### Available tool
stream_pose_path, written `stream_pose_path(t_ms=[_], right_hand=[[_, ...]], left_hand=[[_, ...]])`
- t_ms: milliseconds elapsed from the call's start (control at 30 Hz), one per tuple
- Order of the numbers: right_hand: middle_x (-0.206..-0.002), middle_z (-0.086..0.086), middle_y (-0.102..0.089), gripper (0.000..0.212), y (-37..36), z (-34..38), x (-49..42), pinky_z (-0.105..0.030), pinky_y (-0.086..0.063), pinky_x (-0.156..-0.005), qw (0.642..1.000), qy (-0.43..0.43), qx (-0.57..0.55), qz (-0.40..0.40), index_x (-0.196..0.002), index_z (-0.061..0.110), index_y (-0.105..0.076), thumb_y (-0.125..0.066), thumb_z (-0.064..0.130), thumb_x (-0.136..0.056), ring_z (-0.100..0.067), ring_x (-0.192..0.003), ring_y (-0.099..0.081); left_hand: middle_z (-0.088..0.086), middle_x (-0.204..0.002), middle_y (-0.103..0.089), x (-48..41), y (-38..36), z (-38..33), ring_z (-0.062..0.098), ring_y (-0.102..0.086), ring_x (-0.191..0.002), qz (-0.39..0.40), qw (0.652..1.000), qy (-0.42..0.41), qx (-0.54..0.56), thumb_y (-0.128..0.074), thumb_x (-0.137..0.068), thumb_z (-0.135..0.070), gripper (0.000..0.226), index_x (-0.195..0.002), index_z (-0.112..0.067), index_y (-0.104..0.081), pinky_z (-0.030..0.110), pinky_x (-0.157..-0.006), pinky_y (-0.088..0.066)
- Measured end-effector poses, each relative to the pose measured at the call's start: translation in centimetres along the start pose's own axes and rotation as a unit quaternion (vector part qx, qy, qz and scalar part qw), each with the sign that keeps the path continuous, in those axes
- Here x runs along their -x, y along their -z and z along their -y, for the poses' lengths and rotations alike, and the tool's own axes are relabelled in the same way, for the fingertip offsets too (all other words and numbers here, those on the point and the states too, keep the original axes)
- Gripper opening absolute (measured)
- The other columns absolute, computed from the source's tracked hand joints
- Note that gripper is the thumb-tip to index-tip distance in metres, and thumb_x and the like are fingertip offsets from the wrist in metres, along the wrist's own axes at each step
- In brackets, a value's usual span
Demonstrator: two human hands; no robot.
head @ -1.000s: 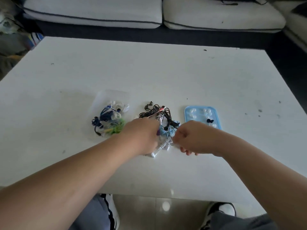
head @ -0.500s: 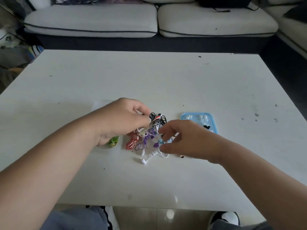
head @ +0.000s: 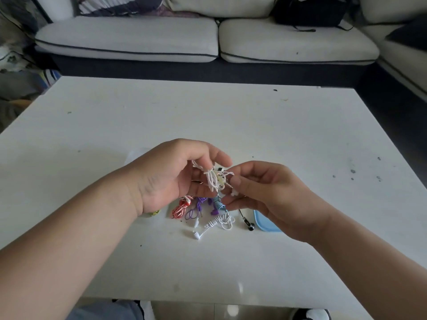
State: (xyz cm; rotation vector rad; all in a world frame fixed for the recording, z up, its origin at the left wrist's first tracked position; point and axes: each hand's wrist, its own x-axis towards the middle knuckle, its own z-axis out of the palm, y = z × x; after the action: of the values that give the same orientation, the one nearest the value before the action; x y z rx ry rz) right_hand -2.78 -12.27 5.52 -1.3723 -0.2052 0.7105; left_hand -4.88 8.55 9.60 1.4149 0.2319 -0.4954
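Above the white table (head: 288, 139), my left hand (head: 175, 176) holds a coiled white earphone bundle (head: 216, 179) between thumb and fingers. My right hand (head: 261, 192) pinches the same bundle from the right, near a white earbud (head: 233, 193). Below the hands lie more wound earphones: a red-and-white one (head: 180, 207), a purple one (head: 199, 205), a blue one (head: 219, 204) and a white one (head: 216, 224). A black earbud (head: 249, 226) lies to their right.
A light-blue tray (head: 265, 225) sits mostly hidden under my right wrist. A green bit (head: 154, 212) peeks out under my left wrist. A pale sofa (head: 208, 40) stands beyond the table's far edge, with a black bag (head: 307, 12) on it.
Both hands rose from the pile on the table, and the white bundle now hangs between them. The view has tilted up toward the sofa.
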Motion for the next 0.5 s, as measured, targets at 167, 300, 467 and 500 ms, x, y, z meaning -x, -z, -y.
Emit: stream_pose_path(t_ms=[167,300,467,500], right_hand=[[-0.086,-0.022,-0.071,0.033,1.2,0.3,0.6,-0.032,-0.061,-0.067,0.995,-0.028,-0.065,-0.065,-0.111,-0.006,-0.064,-0.075,0.006,-0.081,-0.030,-0.073,-0.070],[-0.089,-0.019,-0.072,0.016,2.5,0.1,1.3,-0.030,-0.061,-0.070,0.994,-0.060,-0.053,-0.073,-0.102,-0.001,-0.071,-0.072,0.007,-0.089,-0.024,-0.075,-0.070],[-0.097,-0.017,-0.074,0.019,3.6,-0.3,2.3,-0.027,-0.060,-0.070,0.991,-0.092,-0.066,-0.076,-0.110,-0.001,-0.073,-0.061,0.008,-0.098,-0.021,-0.076,-0.069],[-0.096,-0.017,-0.073,0.019,3.8,-0.3,2.4,-0.027,-0.060,-0.069,0.990,-0.092,-0.069,-0.081,-0.111,-0.002,-0.073,-0.061,0.007,-0.098,-0.022,-0.076,-0.069]], left_hand=[[0.014,-0.074,-0.065,-0.4,-1.7,1.4,0.022,-0.061,-0.057,-0.034,0.985,-0.006,-0.167,-0.088,-0.070,-0.042,0.035,-0.078,-0.014,-0.068,0.032,-0.058,-0.048],[0.015,-0.091,-0.076,-0.7,-2.3,2.0,0.025,-0.070,-0.064,-0.028,0.973,0.000,-0.229,-0.092,-0.073,-0.034,0.032,-0.084,-0.016,-0.068,0.038,-0.058,-0.054],[-0.002,-0.086,-0.077,-1.6,-3.7,2.5,0.013,-0.064,-0.065,-0.008,0.957,-0.026,-0.290,-0.080,-0.086,-0.015,0.022,-0.101,-0.029,-0.071,0.021,-0.049,-0.046],[0.000,-0.085,-0.077,-1.7,-4.1,2.6,0.012,-0.063,-0.064,-0.001,0.957,-0.029,-0.287,-0.080,-0.087,-0.013,0.023,-0.102,-0.028,-0.071,0.021,-0.051,-0.045]])
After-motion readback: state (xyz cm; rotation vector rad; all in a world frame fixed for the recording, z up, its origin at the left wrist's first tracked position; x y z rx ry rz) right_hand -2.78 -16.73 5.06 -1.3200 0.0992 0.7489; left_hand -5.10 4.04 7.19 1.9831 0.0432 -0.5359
